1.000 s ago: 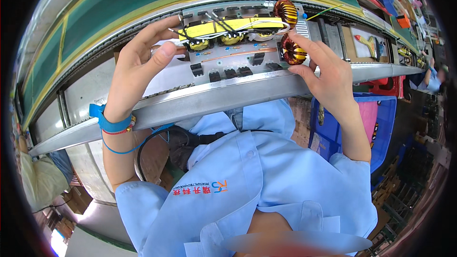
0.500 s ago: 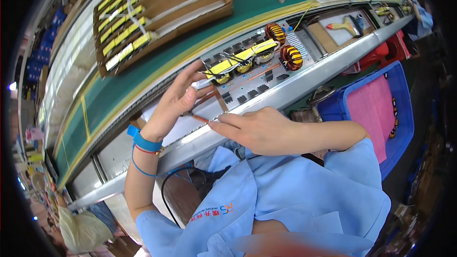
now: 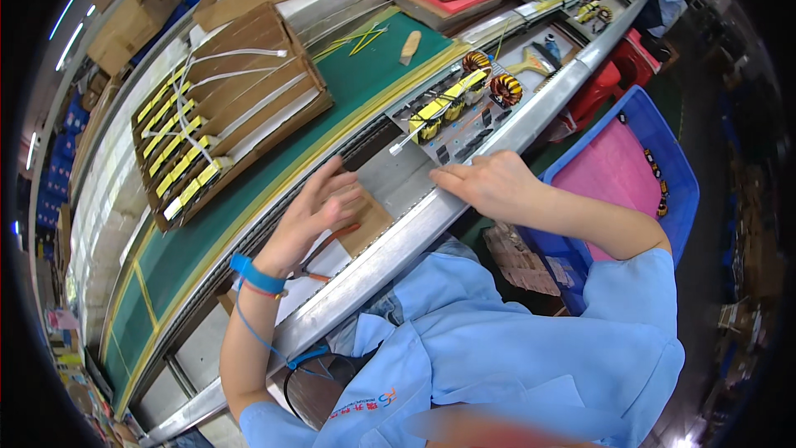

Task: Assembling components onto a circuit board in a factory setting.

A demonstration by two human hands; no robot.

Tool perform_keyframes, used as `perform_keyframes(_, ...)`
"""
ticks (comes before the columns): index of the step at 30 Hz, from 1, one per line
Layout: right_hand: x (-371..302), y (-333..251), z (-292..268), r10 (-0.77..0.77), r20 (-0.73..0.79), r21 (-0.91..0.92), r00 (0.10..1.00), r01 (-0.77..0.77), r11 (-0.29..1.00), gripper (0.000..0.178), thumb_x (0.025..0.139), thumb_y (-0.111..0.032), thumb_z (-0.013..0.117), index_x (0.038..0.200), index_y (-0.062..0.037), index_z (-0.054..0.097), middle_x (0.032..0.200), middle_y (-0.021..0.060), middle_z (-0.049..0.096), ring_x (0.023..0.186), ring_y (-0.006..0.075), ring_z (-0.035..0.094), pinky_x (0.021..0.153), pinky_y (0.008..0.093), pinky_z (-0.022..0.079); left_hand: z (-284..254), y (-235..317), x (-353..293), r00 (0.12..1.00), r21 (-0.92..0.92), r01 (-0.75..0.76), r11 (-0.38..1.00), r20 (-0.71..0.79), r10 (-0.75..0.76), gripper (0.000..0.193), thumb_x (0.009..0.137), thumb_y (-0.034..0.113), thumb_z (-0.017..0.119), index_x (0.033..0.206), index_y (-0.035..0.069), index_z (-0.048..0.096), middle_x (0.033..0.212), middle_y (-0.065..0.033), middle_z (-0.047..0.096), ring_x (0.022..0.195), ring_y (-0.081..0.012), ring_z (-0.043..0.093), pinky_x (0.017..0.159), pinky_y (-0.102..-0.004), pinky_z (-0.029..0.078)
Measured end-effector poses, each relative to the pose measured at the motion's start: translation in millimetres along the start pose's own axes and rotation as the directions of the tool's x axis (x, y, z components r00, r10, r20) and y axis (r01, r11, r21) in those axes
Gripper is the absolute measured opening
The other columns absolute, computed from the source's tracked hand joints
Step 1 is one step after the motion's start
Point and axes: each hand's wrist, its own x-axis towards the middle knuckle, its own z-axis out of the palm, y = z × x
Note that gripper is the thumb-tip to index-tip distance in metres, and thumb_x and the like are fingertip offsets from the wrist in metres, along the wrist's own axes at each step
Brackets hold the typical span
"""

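On the line between the rails lies a circuit board (image 3: 464, 134) with yellow-wrapped transformers (image 3: 439, 112) and two copper-wound ring coils (image 3: 506, 90). A white cable tie (image 3: 400, 147) sticks out past its near end. My left hand (image 3: 319, 211) hovers over the line, left of the board, fingers apart and slightly bent, holding nothing visible. Beneath it are a brown cardboard piece (image 3: 365, 226) and an orange-handled tool (image 3: 336, 236), partly covered. My right hand (image 3: 489, 184) rests at the metal rail (image 3: 414, 236) near the board's near corner, fingers pressed together; anything inside them is hidden.
A cardboard box (image 3: 265, 87) with yellow-wrapped parts and white cable ties stands on the green belt (image 3: 282, 166). A brush (image 3: 535, 60) lies beyond the board. To my right are a blue bin (image 3: 680, 191) with pink lining and red stools (image 3: 597, 87). Someone works far right.
The board now lies farther from my left hand, along the line to the right. My right hand has moved right and up along the rail. The view has shifted too.
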Motion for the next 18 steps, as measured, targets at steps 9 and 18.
perform_keyframes(9,-30,93,36,0.000,-0.210,-0.060,0.978,-0.013,0.998,0.034,0.078,-0.016,0.054,0.111,-0.0197,0.063,0.097,-0.0031,0.069,0.068,0.0178,0.067,0.056,0.0323,0.052,-40,-10,-53,0.981,-0.034,0.063,0.997,-0.180,-0.069,0.087,0.085,0.049,0.064,0.146,0.000,0.027,0.137,-0.0182,0.047,0.127,-0.0265,0.047,0.104,-0.0386,0.038)
perform_keyframes(18,-59,160,42,0.167,-0.206,-0.061,0.964,-0.183,0.981,0.040,0.074,-0.004,0.053,0.111,-0.0160,0.064,0.100,0.0057,0.070,0.082,0.0251,0.068,0.068,0.0372,0.053,-47,-14,-76,0.971,-0.054,0.018,0.998,-0.236,-0.030,0.074,0.090,0.042,0.061,0.143,-0.001,0.033,0.133,-0.0172,0.050,0.123,-0.0240,0.051,0.102,-0.0364,0.041)
